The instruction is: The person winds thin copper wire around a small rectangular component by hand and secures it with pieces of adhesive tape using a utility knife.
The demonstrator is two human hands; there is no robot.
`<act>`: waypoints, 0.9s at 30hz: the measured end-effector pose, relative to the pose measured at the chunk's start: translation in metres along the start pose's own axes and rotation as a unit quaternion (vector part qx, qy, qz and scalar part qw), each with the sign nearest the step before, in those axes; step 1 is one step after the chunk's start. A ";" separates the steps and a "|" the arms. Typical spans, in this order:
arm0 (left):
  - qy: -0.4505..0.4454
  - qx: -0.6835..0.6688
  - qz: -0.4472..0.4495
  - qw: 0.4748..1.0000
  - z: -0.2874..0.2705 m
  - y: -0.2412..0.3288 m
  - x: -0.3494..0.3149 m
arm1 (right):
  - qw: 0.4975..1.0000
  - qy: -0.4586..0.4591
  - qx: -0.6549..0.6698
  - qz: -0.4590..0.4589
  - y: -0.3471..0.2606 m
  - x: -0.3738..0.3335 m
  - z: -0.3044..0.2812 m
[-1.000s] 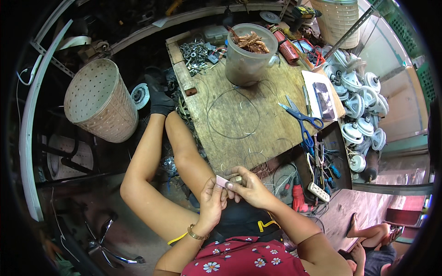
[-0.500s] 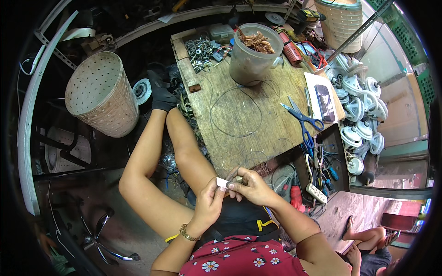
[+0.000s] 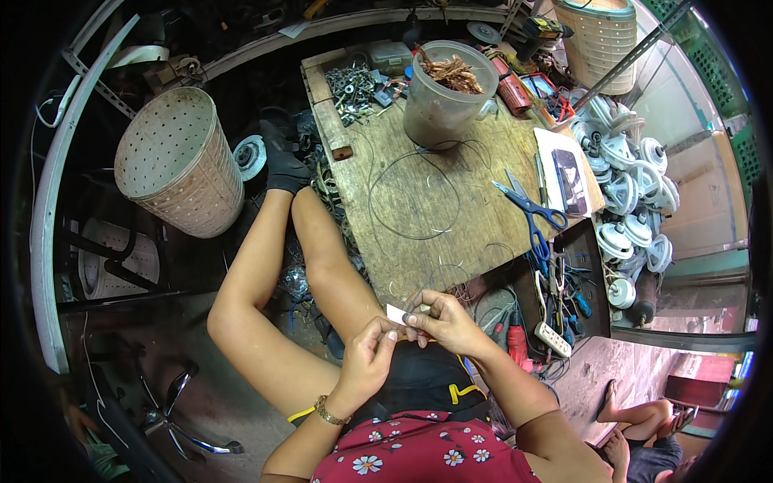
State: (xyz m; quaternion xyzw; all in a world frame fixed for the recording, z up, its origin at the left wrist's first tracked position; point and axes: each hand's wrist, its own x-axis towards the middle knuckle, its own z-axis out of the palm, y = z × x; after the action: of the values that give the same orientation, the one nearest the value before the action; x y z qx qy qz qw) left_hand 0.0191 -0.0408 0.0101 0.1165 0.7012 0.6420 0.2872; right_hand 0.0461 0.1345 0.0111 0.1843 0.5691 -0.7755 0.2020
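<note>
Over my lap, just off the wooden table's near edge, a small white flat piece sticks up between my fingertips. My right hand pinches it between thumb and bent fingers. Closed beside it, my left hand has its thumb and fingertips against the piece's lower end; a gold watch is on that wrist. What kind of thing the piece is does not show, and its lower part is hidden by the fingers. Nearest on the table are loose bits of thin wire and a big loop of dark wire.
The wooden table bears a plastic pitcher of copper scrap, metal parts, blue scissors and a phone. A tool tray stands right, near white round plastic parts. A perforated basket stands left. Another person sits lower right.
The white piece has shifted slightly right and now points more upright. My right hand has moved a little up and right, and my left fingers have slid lower on the piece.
</note>
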 end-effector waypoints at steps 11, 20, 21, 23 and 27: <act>-0.051 -0.301 -0.211 0.929 0.003 -0.010 -0.018 | 0.998 0.059 0.034 -0.009 -0.010 0.001 -0.032; -0.041 -0.298 -0.189 0.935 0.011 -0.007 -0.010 | 0.997 -0.007 -0.073 -0.002 0.007 -0.002 -0.006; -0.043 -0.298 -0.189 0.935 0.011 -0.009 -0.010 | 0.998 -0.012 -0.065 -0.002 0.009 -0.002 -0.006; -0.043 -0.297 -0.187 0.935 0.010 -0.012 -0.011 | 0.999 -0.020 -0.049 -0.002 0.012 -0.002 -0.007; -0.043 -0.295 -0.183 0.937 0.011 -0.012 -0.011 | 0.999 -0.014 -0.043 0.006 0.011 -0.003 -0.007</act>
State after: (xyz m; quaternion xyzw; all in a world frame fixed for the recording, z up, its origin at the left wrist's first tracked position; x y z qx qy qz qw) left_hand 0.0361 -0.0393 0.0010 -0.0762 0.4768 0.7509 0.4505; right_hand 0.0547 0.1383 0.0018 0.1676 0.5978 -0.7517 0.2226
